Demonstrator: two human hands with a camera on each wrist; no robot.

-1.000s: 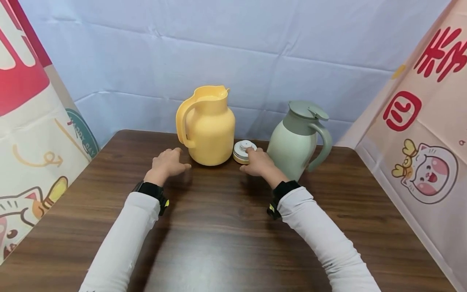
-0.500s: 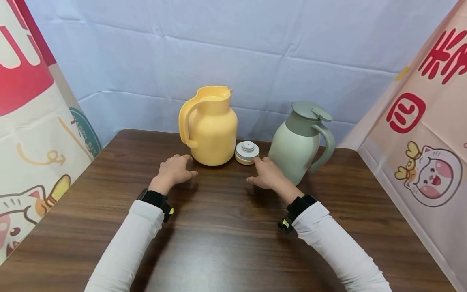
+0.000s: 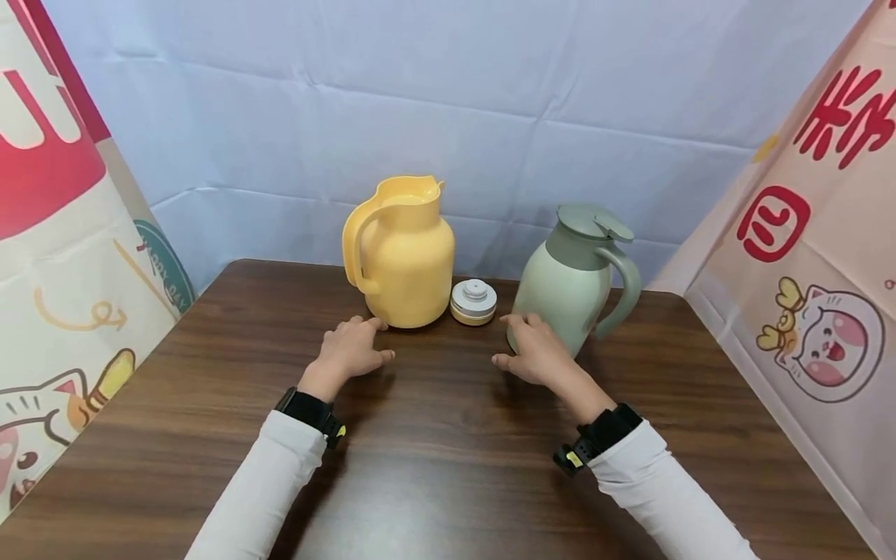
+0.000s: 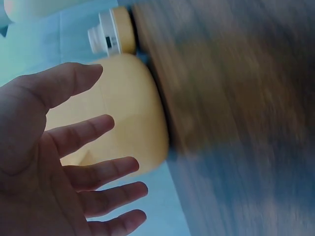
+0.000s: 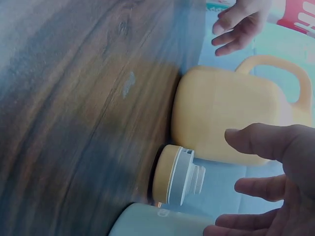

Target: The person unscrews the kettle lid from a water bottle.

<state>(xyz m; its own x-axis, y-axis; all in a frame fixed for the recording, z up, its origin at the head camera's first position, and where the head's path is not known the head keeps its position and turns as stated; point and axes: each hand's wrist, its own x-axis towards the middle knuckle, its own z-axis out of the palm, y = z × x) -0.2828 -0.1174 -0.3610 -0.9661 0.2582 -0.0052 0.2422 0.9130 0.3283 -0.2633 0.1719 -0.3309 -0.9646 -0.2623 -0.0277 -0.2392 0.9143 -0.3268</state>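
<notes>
A yellow jug [image 3: 409,260] without its lid stands upright at the back of the table, its handle to the left. Beside its base sits a round lid [image 3: 474,302], white on top with a yellow lower band. Further right is a pale green thermos jug [image 3: 567,288] with its lid on and handle to the right. My left hand [image 3: 350,350] is in front of the yellow jug, fingers spread and holding nothing; the left wrist view shows its palm [image 4: 44,162]. My right hand [image 3: 535,350] overlaps the lower part of the green jug, fingers extended, nothing in them.
The dark wooden table [image 3: 448,435] ends just behind the jugs at a pale blue cloth backdrop [image 3: 490,101]. Printed cloths hang at the left [image 3: 56,311] and right [image 3: 805,311] sides.
My right hand has moved right, away from the lid to the front of the green jug. My left hand has shifted slightly right and nearer me. Jugs and lid stay in place.
</notes>
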